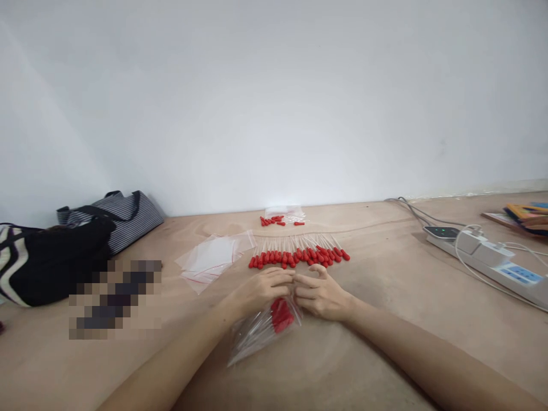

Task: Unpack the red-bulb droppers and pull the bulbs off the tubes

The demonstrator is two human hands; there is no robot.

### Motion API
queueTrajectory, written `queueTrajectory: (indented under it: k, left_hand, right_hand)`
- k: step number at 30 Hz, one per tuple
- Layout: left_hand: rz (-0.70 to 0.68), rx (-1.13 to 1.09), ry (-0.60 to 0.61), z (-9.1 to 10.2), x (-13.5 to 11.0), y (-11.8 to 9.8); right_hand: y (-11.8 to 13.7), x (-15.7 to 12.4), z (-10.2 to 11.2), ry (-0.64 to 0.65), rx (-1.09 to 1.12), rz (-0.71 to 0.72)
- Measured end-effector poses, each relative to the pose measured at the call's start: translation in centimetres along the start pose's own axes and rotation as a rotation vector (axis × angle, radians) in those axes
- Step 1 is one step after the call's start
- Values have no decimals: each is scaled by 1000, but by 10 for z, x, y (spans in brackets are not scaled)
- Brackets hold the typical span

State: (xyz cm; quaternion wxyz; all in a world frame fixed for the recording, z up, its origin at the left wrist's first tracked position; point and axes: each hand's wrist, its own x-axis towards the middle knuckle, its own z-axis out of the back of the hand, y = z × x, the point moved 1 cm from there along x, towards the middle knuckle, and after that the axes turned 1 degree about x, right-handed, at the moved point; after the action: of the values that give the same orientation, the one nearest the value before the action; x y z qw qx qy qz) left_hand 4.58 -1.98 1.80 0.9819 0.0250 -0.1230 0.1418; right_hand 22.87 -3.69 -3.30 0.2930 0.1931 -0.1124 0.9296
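Note:
Both my hands meet over a clear plastic bag [261, 331] that lies on the wooden table and holds several droppers with red bulbs. My left hand [261, 291] pinches the bag's top edge from the left, fingers curled. My right hand [321, 297] pinches the same edge from the right. Just beyond my fingers lies a row of several loose droppers with red bulbs [299, 254]. To its left rests a stack of empty clear zip bags [212, 260].
A small bag with loose red bulbs [280, 217] lies near the wall. A striped tote [113, 220] and a black-and-white bag [43, 262] sit at the left. A power strip with cables [492, 257] and books [524, 217] occupy the right.

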Motion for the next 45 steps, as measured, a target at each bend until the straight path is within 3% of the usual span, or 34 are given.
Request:
queueTrajectory:
  k: [4, 7, 11, 16, 20, 26, 34, 38, 45]
  left_hand:
    - [345, -61, 73, 7, -21, -13]
    - [419, -134, 178, 7, -38, -30]
    - [436, -182, 210, 2, -46, -42]
    - [382, -231, 215, -4, -41, -30]
    - [381, -248, 223, -4, -37, -23]
    - [411, -261, 149, -4, -38, -21]
    - [449, -309, 157, -3, -36, -22]
    - [440, -320, 109, -2, -37, -23]
    - [419, -345, 96, -3, -38, -22]
  right_hand:
    - [-2, -4, 16, -57, 85, -21]
    - [-2, -7, 26, -32, 291, -98]
    - [1, -6, 28, 41, 431, -234]
    - [7, -2, 22, 41, 375, -425]
    - [8, -1, 22, 24, 403, -504]
    - [7, -2, 19, 74, 370, -506]
    - [8, 8, 11, 53, 510, -795]
    - [0, 9, 10, 76, 555, -789]
    - [-8, 5, 16, 196, 546, -614]
